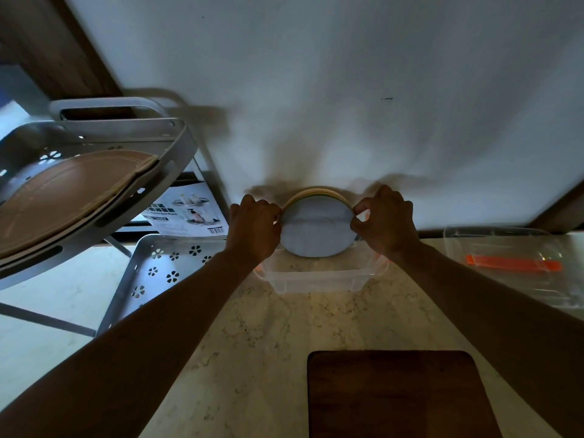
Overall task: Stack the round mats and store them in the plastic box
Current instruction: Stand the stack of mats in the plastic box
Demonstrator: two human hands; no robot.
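I saw the left hand (254,227) and right hand (387,221), fingers pinched shut on the mat stack (317,227), held on edge w/ its bottom in the plastic box (319,279). Risk, imo: thin mats could fan out or snag the box rim if one side's pinch slackened.

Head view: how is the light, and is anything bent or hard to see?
Head view: dim light; both hands throw soft shadows on the white wall; wide-angle lens bends the grey metal rack; the clear plastic box nearly vanishes against the marble counter.
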